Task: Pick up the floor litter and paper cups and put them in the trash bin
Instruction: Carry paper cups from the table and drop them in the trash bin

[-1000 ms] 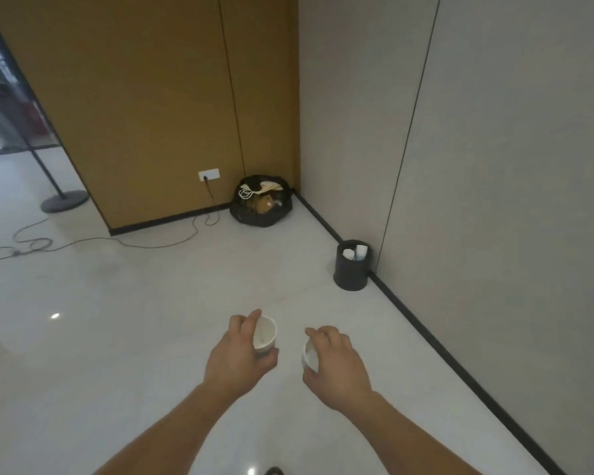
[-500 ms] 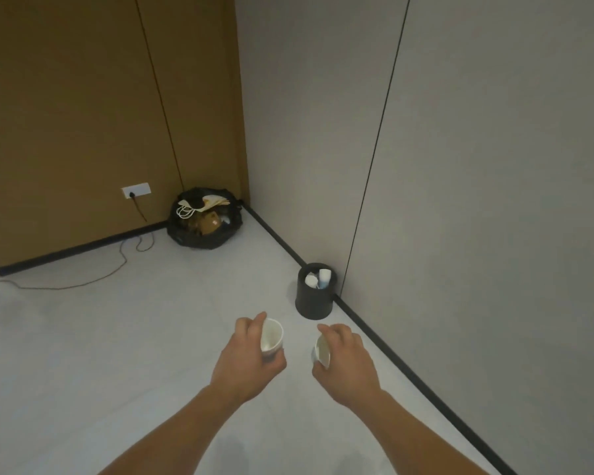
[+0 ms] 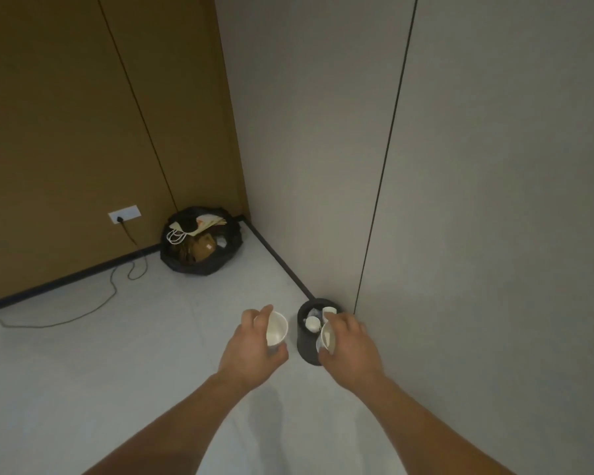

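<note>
The white paper cup [image 3: 277,332] in my left hand [image 3: 251,346] is wrapped by my curled fingers and thumb, its mouth turned toward the right; the second white paper cup [image 3: 325,337] sits tilted in my right hand [image 3: 349,344], which grips it from above with the fingers curled round its side. Both cups are up in the air, not yet released. What has changed over the last second is the small round black trash bin [image 3: 305,349]. It was well ahead of me by the grey wall, and now it stands just past my hands, with my right hand and its cup overlapping the bin's near rim in the view and my left cup just beside it. The bin already holds some white cups [image 3: 312,324]. I judge that the carry is nearly over and the drop comes next, the right cup first. Farther off, the open black rubbish bag [image 3: 220,258] lies in the corner, near the white wall socket [image 3: 126,214] and its trailing cable [image 3: 112,296].
</note>
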Demonstrator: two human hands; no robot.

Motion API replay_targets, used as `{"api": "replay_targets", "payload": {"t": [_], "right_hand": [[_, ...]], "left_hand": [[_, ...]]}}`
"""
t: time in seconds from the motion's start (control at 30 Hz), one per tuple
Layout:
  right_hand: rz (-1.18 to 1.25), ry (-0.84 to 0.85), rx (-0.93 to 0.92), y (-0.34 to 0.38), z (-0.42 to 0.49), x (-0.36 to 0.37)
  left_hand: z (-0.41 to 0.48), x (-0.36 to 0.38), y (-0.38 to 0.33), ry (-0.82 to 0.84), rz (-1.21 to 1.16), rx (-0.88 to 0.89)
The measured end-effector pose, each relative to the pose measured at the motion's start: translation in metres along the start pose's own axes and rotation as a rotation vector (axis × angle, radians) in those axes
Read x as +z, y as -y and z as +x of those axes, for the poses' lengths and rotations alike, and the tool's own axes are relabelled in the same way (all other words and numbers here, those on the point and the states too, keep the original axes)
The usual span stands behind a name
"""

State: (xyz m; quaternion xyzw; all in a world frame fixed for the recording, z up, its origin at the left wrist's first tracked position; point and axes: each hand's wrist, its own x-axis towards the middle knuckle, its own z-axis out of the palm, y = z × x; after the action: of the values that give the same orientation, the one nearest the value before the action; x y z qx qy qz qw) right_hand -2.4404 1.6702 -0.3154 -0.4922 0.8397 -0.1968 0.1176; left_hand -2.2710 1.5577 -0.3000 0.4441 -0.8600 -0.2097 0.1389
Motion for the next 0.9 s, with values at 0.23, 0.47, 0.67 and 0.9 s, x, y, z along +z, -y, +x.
{"api": "replay_targets", "payload": {"t": [0.23, 0.47, 0.67, 0.9], "right_hand": [[-0.009, 0.024, 0.068, -0.047, 0.096, -0.014], [0.016, 0.075, 0.11, -0.079, 0.217, 0.006], [0.008, 0.153, 0.191, -0.116, 0.336, 0.062], [0.042, 0.236, 0.262, -0.18, 0.449, 0.174]], "left_hand": [[0.11, 0.037, -0.016, 0.059, -0.033, 0.016], [0.239, 0.101, 0.004, 0.165, -0.126, 0.038], [0.348, 0.168, 0.041, 0.319, -0.167, -0.002], [0.425, 0.282, 0.098, 0.354, -0.182, -0.12]]}}
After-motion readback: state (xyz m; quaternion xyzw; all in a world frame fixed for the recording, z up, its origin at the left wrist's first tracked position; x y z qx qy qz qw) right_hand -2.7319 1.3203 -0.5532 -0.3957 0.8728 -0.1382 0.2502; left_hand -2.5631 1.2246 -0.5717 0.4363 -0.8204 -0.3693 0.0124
